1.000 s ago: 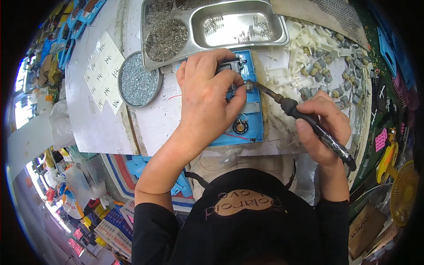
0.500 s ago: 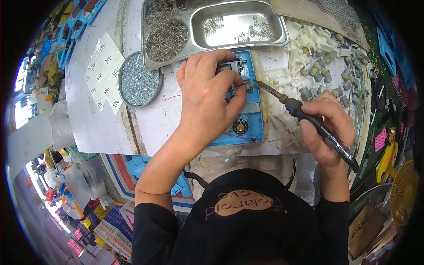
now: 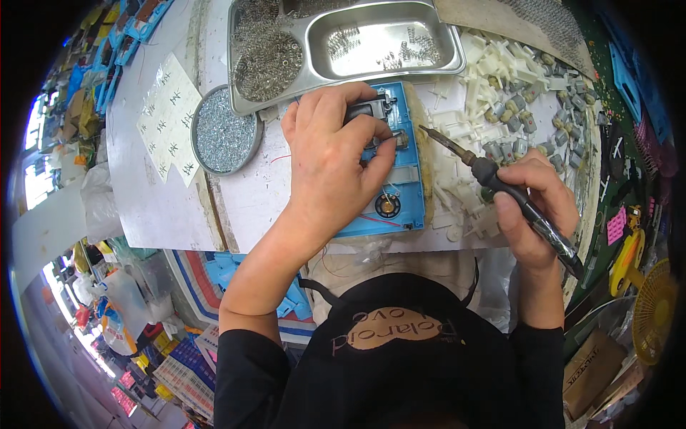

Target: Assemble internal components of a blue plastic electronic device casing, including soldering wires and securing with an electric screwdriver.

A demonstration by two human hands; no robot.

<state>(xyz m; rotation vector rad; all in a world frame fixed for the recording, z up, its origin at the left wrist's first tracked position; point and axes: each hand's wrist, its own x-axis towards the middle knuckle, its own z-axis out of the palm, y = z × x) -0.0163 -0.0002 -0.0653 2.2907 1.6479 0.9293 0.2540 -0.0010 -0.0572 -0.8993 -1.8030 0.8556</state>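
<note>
A blue plastic casing lies before me on a yellowish pad, fitted with a small round speaker and a metal motor-like part. My left hand rests over the casing's left side, thumb and index finger pinched beside the metal part. Whatever sits between those fingertips is too small or hidden to name. In my right hand is a soldering iron with a black handle, its tip pointing up and left, just off the casing's right edge.
A steel tray with springs stands beyond the casing. Left of it is a round dish of small metal pieces, near a marked paper sheet. White plastic parts and small grey motors pile up at right.
The soldering iron's tip has drawn back to the right, away from the metal part in the casing. My left hand has stayed nearly in place, shifting slightly left.
</note>
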